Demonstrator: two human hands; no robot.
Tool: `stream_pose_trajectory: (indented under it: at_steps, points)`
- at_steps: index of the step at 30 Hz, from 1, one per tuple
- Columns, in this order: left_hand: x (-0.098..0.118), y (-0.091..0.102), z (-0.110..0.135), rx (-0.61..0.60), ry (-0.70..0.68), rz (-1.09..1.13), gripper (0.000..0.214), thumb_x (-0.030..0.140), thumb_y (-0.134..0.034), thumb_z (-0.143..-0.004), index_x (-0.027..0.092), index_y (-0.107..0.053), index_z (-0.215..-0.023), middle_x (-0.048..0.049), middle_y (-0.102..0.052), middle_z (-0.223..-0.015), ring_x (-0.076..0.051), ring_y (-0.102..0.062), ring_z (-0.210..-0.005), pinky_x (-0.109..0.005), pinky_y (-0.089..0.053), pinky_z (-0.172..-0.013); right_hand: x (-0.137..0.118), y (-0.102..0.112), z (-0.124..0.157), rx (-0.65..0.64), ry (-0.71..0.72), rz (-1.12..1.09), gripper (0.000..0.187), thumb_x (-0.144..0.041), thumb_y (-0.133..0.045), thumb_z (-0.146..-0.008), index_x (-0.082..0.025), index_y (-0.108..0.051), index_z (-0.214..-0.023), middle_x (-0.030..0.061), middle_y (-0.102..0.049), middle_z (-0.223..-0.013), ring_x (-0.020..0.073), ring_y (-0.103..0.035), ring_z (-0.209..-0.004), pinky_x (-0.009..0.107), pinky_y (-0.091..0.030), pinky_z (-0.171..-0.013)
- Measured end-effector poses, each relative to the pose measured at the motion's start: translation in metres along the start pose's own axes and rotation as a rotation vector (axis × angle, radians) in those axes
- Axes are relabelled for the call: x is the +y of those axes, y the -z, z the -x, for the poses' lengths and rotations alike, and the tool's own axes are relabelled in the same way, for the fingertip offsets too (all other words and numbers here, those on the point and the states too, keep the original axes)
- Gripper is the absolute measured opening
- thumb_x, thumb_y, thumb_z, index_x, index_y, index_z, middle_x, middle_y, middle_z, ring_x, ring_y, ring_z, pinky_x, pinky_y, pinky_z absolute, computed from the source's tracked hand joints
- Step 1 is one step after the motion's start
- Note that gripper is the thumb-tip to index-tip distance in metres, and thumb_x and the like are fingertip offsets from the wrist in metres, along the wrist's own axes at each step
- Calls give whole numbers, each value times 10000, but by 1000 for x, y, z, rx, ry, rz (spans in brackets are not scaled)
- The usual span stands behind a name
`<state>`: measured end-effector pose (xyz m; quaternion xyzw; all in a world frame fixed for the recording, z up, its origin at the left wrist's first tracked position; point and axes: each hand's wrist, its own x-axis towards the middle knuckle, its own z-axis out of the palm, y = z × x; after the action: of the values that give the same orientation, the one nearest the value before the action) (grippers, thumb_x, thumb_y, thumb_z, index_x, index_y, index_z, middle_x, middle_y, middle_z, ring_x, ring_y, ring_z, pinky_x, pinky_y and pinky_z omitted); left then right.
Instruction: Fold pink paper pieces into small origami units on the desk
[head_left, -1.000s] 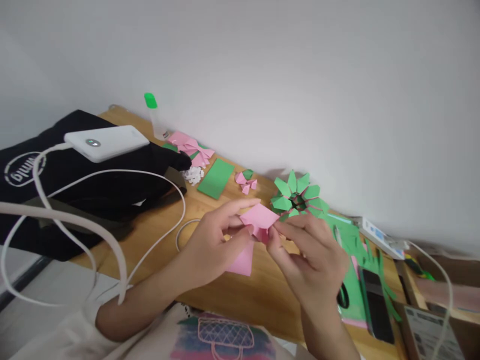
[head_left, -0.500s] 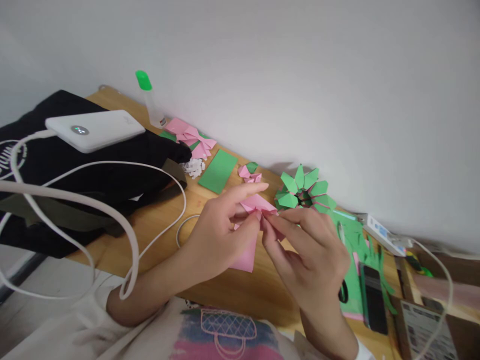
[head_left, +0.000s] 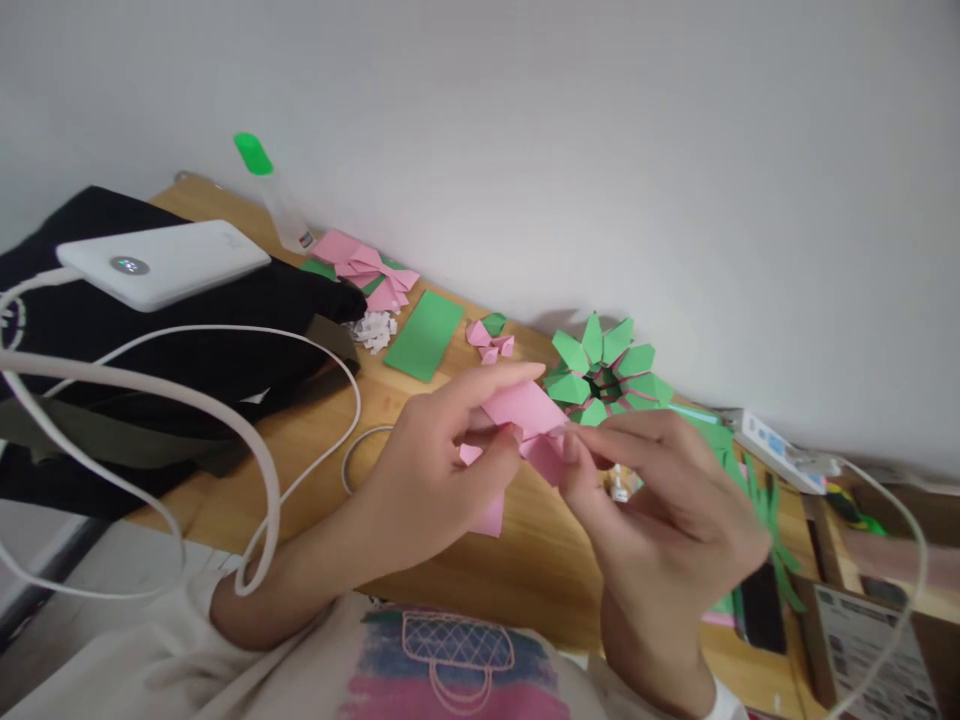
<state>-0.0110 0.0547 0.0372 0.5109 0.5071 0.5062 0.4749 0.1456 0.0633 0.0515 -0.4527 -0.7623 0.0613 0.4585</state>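
Note:
A folded piece of pink paper [head_left: 525,405] is held in the air above the table. My left hand [head_left: 427,475] is closed on its left side, with the thumb below and the forefinger stretched along the top. At its right corner, my right hand [head_left: 667,510] pinches the paper between thumb and forefinger. Part of the paper's lower fold is hidden by the fingers. Beneath the left hand lies a flat pink sheet [head_left: 489,517], partly covered. Just beyond the hands sits a ring of folded green paper [head_left: 637,362] with pink inside.
Small pink folded pieces [head_left: 491,345], a green paper rectangle [head_left: 425,335] and a pink paper stack [head_left: 364,265] lie along the wall. A glue bottle [head_left: 281,205] leans there. White cables loop over black cloth [head_left: 300,300] with a power bank [head_left: 165,262]. A phone [head_left: 761,610] lies right.
My right hand has moved to the right, from the middle of the pink paper to its right corner. More of the paper's upper face shows. The camera view has shifted slightly.

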Motion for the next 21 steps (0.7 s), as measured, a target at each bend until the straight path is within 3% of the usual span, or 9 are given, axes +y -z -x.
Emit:
stream_pose_trajectory:
  at_steps: [6, 10, 12, 15, 19, 21]
  points:
    - [-17, 8, -8, 33, 136, 101, 395, 152, -624, -755, 213, -675, -1142, -5, -740, -913, -90, -642, -623, -178, -508, -558, 21, 0, -2, 65, -227, -369, 141, -106, -714, -775, -246, -717, -795, -39, -601, -668, 116, -558, -672, 267, -440, -611]
    - [-44, 21, -3, 70, 297, 178, 361, 221, -655, -734, 178, -669, -1092, -10, -716, -805, -111, -621, -584, -221, -519, -549, 45, -20, -14, -58, -280, -355, 54, -171, -690, -798, -215, -699, -768, -21, -610, -675, 117, -558, -655, 254, -449, -590]
    - [-58, 29, 2, 39, 400, 177, 356, 239, -677, -714, 170, -663, -1063, -4, -701, -757, -123, -618, -570, -237, -519, -546, 52, -44, -26, -187, -291, -233, 80, -217, -648, -820, -187, -695, -762, 3, -629, -700, 119, -558, -640, 255, -456, -579]
    - [-73, 39, 11, -8, 459, 200, 309, 269, -692, -696, 178, -679, -991, 21, -662, -654, -110, -569, -495, -230, -486, -505, 52, -98, -48, -410, -267, -118, 136, -208, -590, -841, -154, -705, -793, 30, -671, -744, 122, -587, -629, 263, -480, -596]
    - [-76, 48, 19, 6, 489, 260, 345, 286, -713, -697, 166, -661, -1016, 10, -677, -669, -115, -575, -522, -233, -473, -531, 41, -181, -71, -704, -164, -78, 74, -176, -641, -829, -160, -710, -851, 22, -704, -858, 148, -656, -802, 291, -529, -768]
    - [-72, 51, 21, 33, 483, 280, 349, 292, -721, -687, 165, -660, -1006, 6, -683, -691, -114, -574, -540, -232, -466, -542, 36, -211, -76, -829, -124, -40, 195, -277, -623, -890, -155, -661, -1037, 59, -676, -1056, 182, -649, -937, 376, -543, -842]
